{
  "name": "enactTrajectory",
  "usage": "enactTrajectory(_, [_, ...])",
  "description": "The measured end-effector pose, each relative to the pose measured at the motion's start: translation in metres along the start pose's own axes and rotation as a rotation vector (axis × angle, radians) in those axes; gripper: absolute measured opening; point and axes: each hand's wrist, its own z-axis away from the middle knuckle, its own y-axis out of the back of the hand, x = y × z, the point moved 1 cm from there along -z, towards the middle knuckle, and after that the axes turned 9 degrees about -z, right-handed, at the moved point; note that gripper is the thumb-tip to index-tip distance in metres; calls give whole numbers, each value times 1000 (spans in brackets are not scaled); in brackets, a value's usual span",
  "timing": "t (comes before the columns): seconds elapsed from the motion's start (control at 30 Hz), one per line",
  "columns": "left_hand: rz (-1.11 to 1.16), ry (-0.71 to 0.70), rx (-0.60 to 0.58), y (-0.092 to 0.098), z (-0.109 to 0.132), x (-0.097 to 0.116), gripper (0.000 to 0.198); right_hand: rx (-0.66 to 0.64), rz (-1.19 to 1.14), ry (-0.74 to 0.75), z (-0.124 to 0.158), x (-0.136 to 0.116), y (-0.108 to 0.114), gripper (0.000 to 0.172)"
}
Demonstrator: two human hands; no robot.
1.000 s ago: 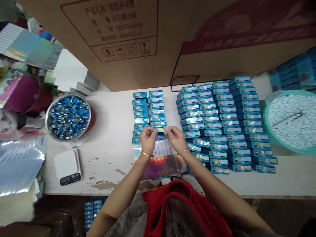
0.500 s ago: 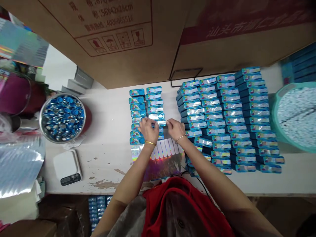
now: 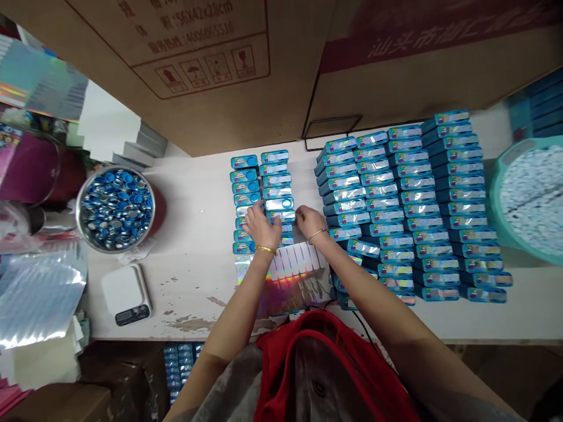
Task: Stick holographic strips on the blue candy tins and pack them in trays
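Two short rows of small blue tins (image 3: 262, 187) lie on the white table (image 3: 197, 223) in front of me. My left hand (image 3: 260, 227) and my right hand (image 3: 308, 221) rest on the near end of these rows, fingers curled down and pressing on a tin (image 3: 281, 215) between them. What the fingertips pinch is too small to name. Just below my wrists lies a holographic sticker sheet (image 3: 292, 275) with a row of white strips.
A large block of stacked blue tins (image 3: 409, 199) fills the right side. A teal basin of white pieces (image 3: 528, 193) stands far right. A metal bowl of blue lids (image 3: 115, 208) and a small white scale (image 3: 127, 294) are at left. Cardboard boxes (image 3: 246, 64) line the back.
Both hands moved forward from above the sticker sheet onto the near end of the small tin rows and lowered onto a tin.
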Motion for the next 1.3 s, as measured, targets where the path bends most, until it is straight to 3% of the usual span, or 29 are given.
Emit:
enactTrajectory(0.1, [169, -165, -61, 17, 1, -25, 29, 99, 23, 79, 9, -3, 12, 24])
enactTrajectory(0.2, [153, -375, -163, 44, 12, -63, 13, 170, -45, 310, 41, -16, 18, 29])
enactTrajectory(0.33, [-138, -487, -336, 71, 38, -103, 14, 64, -8, 522, 93, -41, 4, 31])
enactTrajectory(0.43, [-172, -481, -424, 78, 53, -116, 14, -25, 104, 589, 116, -53, -12, 29])
enactTrajectory(0.53, [-158, -482, -409, 79, 60, -118, 14, -92, 199, 602, 122, -56, -22, 29])
enactTrajectory(0.6, [-211, -520, -317, 78, 62, -116, 8, -140, 243, 587, 119, -57, -26, 29])
enactTrajectory(0.7, [-279, -632, -215, 72, 67, -112, 20, -194, 286, 550, 115, -60, -30, 27])
enactTrajectory(0.93, [-268, -698, -153, 54, 90, -117, 22, -240, 347, 559, 112, -62, -33, 27])
enactTrajectory(1.07, [-220, -677, -188, 67, 120, -115, 12, -213, 367, 588, 111, -53, -39, 29])
enactTrajectory(1.17, [-43, -588, -184, 92, 138, -104, 7, -219, 347, 605, 113, -44, -44, 29])
enactTrajectory(1.3, [401, -201, -10, 114, 127, -86, 13, -130, 30, 640, 121, -38, -37, 34])
